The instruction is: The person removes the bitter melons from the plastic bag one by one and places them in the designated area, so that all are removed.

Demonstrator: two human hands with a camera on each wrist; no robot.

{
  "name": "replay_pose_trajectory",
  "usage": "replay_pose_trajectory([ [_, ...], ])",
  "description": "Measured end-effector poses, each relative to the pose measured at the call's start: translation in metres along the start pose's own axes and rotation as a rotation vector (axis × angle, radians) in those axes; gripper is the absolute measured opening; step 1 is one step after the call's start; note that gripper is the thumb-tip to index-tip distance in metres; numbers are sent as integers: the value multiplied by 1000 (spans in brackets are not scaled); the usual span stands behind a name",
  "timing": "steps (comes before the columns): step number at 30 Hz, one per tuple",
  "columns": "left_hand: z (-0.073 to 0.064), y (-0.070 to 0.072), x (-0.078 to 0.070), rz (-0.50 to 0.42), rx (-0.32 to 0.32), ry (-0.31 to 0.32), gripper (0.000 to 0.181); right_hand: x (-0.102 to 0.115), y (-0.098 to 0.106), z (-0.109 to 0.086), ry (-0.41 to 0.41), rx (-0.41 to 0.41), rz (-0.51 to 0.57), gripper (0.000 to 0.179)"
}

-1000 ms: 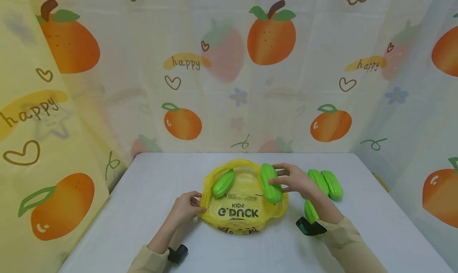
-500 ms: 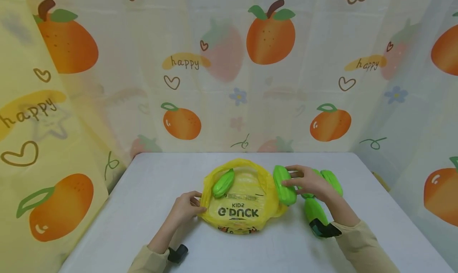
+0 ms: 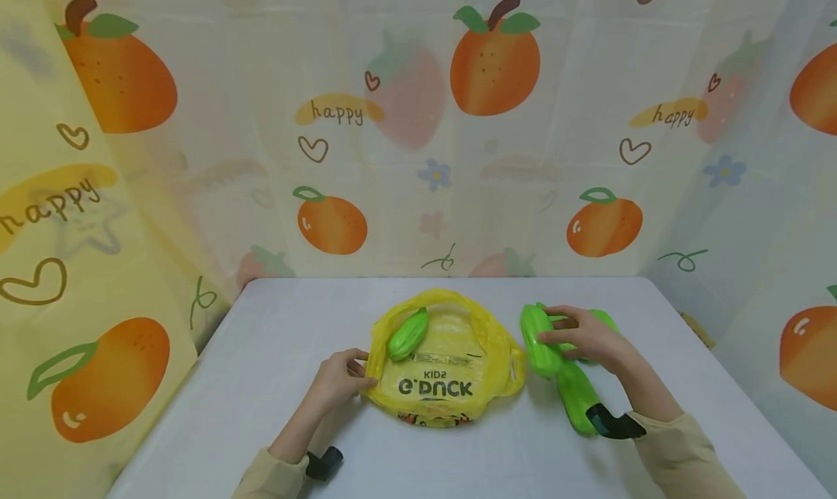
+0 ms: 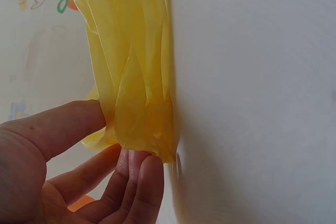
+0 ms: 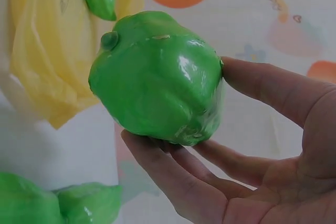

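Observation:
A yellow plastic bag [image 3: 500, 357] with dark printing lies spread open on the white table. One green toy cucumber [image 3: 408, 334] is inside at its left. My left hand [image 3: 338, 378] pinches the bag's left edge; the left wrist view shows thumb and fingers on the thin yellow plastic [image 4: 131, 77]. To the right of the bag, my right hand [image 3: 591, 335] grips another green toy cucumber [image 3: 538, 343]. In the right wrist view, its lobed end with a small stem [image 5: 157, 77] faces the camera, thumb on one side and fingers on the other.
A green toy cucumber [image 3: 577, 397] lies on the table under the right wrist. More green ones [image 3: 604, 319] are partly hidden behind the right hand. A patterned fruit curtain [image 3: 405, 157] surrounds the table [image 3: 275, 325] at the back and sides.
My right hand has carried its toy cucumber rightward, from over the bag's right edge to beside the other cucumbers. The left hand and the bag have stayed in place.

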State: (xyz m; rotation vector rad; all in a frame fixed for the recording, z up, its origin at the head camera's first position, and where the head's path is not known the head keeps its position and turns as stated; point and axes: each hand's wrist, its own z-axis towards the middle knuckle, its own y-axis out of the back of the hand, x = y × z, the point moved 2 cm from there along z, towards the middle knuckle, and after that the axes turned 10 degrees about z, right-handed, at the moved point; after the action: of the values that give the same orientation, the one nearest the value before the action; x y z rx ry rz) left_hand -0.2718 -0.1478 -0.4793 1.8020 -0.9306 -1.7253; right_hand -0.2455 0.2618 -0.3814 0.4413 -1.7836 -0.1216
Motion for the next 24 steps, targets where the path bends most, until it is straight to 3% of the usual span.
replay_pose_trajectory([
  [24,0,-1,-1,-3,2,-1,48,-35,44,-23,-53,0,-42,81],
])
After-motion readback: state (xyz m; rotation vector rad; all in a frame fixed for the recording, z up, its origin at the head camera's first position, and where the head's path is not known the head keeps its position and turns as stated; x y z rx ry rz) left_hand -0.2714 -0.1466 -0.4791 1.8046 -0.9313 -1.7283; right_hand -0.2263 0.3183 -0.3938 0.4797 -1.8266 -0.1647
